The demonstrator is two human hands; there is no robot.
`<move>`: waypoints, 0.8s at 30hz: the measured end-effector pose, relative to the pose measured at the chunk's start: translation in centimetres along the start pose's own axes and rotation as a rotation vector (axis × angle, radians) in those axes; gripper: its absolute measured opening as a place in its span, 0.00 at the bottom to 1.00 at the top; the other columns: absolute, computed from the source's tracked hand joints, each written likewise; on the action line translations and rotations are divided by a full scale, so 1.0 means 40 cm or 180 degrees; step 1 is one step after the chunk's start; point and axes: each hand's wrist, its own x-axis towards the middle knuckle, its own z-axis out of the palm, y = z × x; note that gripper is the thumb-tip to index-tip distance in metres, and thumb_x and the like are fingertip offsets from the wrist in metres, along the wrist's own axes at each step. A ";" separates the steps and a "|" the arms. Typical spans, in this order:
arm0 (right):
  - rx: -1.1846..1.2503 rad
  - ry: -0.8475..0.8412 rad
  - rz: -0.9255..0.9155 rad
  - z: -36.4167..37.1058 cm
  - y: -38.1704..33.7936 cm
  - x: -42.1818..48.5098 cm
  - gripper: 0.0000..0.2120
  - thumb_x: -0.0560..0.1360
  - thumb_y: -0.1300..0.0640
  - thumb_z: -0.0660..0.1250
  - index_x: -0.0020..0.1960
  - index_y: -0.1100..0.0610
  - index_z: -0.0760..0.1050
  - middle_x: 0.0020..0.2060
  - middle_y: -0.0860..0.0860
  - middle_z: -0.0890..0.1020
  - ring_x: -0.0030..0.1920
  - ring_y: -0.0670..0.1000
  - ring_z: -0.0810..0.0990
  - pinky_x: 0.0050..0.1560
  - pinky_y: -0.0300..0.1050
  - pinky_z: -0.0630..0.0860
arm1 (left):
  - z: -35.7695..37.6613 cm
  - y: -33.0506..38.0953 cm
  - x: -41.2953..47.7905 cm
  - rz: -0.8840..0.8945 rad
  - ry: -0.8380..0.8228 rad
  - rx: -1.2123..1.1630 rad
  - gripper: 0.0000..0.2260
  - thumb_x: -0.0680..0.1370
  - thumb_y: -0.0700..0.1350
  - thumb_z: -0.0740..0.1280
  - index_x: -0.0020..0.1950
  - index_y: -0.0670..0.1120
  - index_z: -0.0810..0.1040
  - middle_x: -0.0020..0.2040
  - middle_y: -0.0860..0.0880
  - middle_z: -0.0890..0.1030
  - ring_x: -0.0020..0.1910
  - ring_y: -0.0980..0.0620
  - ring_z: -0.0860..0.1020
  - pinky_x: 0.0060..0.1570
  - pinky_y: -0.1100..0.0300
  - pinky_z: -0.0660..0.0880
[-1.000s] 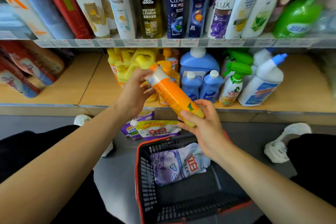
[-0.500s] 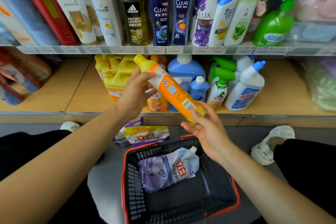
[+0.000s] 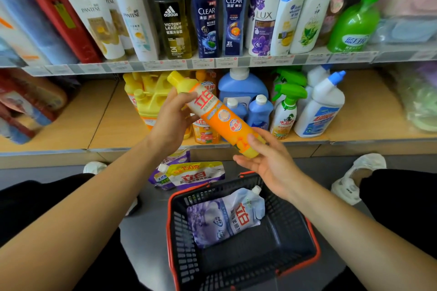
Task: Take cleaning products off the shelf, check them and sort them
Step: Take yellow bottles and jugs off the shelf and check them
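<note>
An orange bottle with a yellow cap is tilted in front of the lower shelf, cap up to the left. My left hand grips its upper part near the cap. My right hand lies palm up under the bottle's base with fingers nearly straight, supporting it. Below stands a black basket with a red rim that holds a purple refill pouch. Two more pouches lie on the floor beside the basket.
The lower shelf carries yellow jugs, blue bottles, green spray bottles and a white toilet cleaner. Shampoo bottles fill the upper shelf. My knees and white shoes flank the basket.
The bottle has turned in my hands, so its red-lettered front label now faces me. My right hand has opened under the base. The view has shifted slightly.
</note>
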 end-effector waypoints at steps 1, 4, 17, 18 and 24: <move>-0.0016 0.0006 0.0080 -0.001 0.000 0.001 0.25 0.70 0.48 0.72 0.64 0.56 0.74 0.54 0.61 0.83 0.46 0.62 0.86 0.41 0.48 0.83 | -0.005 0.003 0.001 0.0031 -0.0115 -0.0070 0.13 0.76 0.43 0.67 0.60 0.48 0.74 0.54 0.48 0.82 0.56 0.49 0.81 0.55 0.52 0.79; -0.0110 -0.0030 0.0393 -0.003 0.004 0.008 0.29 0.71 0.40 0.68 0.63 0.58 0.75 0.47 0.62 0.85 0.46 0.61 0.86 0.40 0.47 0.83 | -0.008 0.007 -0.003 0.0125 -0.0308 -0.0126 0.16 0.77 0.38 0.67 0.63 0.49 0.77 0.55 0.48 0.84 0.57 0.47 0.83 0.53 0.53 0.80; -0.2443 -0.0626 -0.1418 0.007 -0.017 0.038 0.35 0.71 0.55 0.78 0.74 0.51 0.67 0.63 0.47 0.81 0.65 0.48 0.78 0.66 0.49 0.75 | 0.052 0.004 -0.075 0.0990 -0.1171 0.1608 0.29 0.74 0.39 0.77 0.72 0.45 0.71 0.63 0.44 0.79 0.61 0.40 0.79 0.55 0.39 0.80; -0.2360 -0.0673 -0.1505 0.009 -0.019 0.040 0.32 0.71 0.56 0.78 0.72 0.50 0.70 0.62 0.48 0.81 0.64 0.49 0.79 0.65 0.53 0.76 | 0.060 0.001 -0.085 0.0964 -0.1283 0.1619 0.29 0.74 0.39 0.77 0.72 0.46 0.71 0.64 0.45 0.78 0.62 0.40 0.79 0.55 0.39 0.81; -0.2196 -0.0556 -0.1648 0.000 -0.022 0.035 0.27 0.68 0.55 0.79 0.64 0.49 0.76 0.58 0.48 0.84 0.60 0.51 0.81 0.61 0.55 0.77 | 0.065 0.045 -0.090 0.1343 -0.1224 0.1857 0.23 0.78 0.43 0.71 0.73 0.48 0.73 0.64 0.45 0.79 0.63 0.45 0.78 0.63 0.41 0.76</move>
